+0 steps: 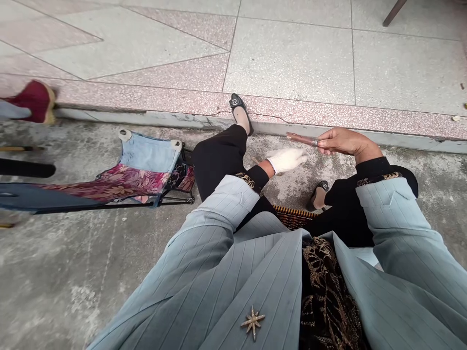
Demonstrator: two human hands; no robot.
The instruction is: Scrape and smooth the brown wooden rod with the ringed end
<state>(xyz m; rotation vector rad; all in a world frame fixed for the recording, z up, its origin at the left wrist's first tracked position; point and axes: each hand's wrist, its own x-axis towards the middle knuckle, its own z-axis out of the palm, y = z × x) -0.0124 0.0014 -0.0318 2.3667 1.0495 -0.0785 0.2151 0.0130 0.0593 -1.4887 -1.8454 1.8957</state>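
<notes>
My right hand (337,141) is bare and closed on a narrow rusty-brown tool (302,139) with a silvery wire or band where it meets my fingers. It points left, roughly level, and the part inside my fist is hidden. My left hand (290,160) wears a white knitted glove and hangs just below the tool's tip, apart from it. Its back faces me and the fingertips are blurred, so I cannot make out whether it grips anything. A thin tan piece (255,159) shows beside the left wrist. Between my legs is the rim of a woven wicker item (295,217).
A low step (204,119) with a speckled tiled top runs across in front of my feet. To my left stands a folding chair (146,160) of blue and floral cloth. Another person's red shoe (38,102) is at the far left. A dark leg (394,12) stands at top right.
</notes>
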